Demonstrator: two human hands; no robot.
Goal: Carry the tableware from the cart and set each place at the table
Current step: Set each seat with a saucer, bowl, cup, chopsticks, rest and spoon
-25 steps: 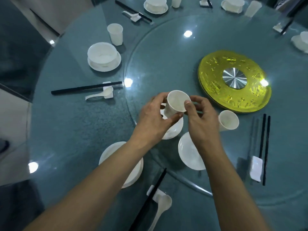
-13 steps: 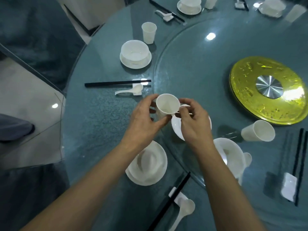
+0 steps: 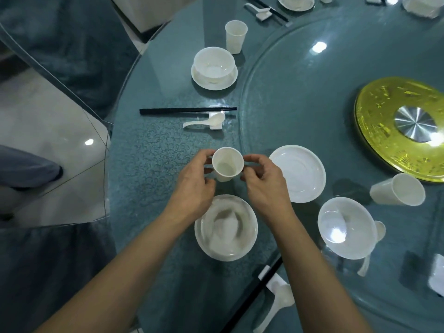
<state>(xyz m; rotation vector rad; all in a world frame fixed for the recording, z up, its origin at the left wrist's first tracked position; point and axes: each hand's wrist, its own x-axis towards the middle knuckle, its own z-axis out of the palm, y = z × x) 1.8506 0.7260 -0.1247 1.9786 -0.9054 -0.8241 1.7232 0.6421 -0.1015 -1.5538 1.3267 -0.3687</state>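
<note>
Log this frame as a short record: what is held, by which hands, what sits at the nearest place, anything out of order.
held: white cup, upright
hands: left hand and right hand both grip its sides
nearest place: bowl on plate; chopsticks and spoon to its right
out of order: second cup lying on its side on the glass turntable

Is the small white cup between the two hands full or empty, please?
Empty: the small white cup shows its bare bottom through its open mouth.
</note>
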